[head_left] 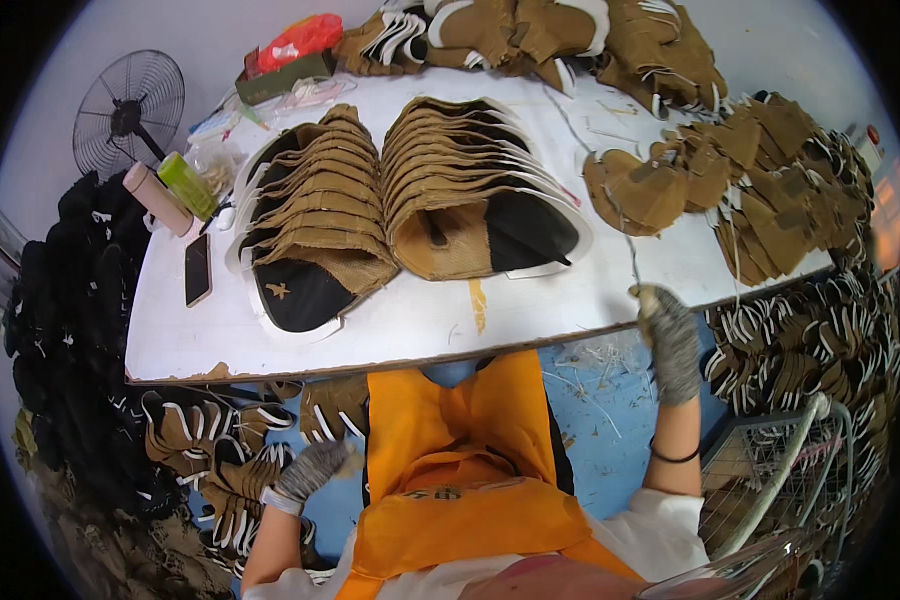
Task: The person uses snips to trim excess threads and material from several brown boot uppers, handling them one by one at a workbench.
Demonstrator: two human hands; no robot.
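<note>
At the table's right front edge is my right hand point(670, 340), in a grey knit glove with bare fingertips. Its fingers are closed around the end of a thin grey cord point(630, 250) that runs back across the table. My left hand point(315, 472), gloved the same way, hangs below the table edge beside brown pieces with white edging; its fingers are too blurred to read. On the table stand two nested rows of brown and black shoe uppers, a left row point(330, 240) and a right row point(440, 220), apart from both hands.
Brown cut pieces point(770, 220) cover the white table's point(390, 340) right side, with more uppers point(520, 30) behind. A phone point(198, 270), pink bottle point(158, 200) and green bottle point(187, 186) are at left, near a fan point(128, 118). A wire cart point(780, 480) stands right.
</note>
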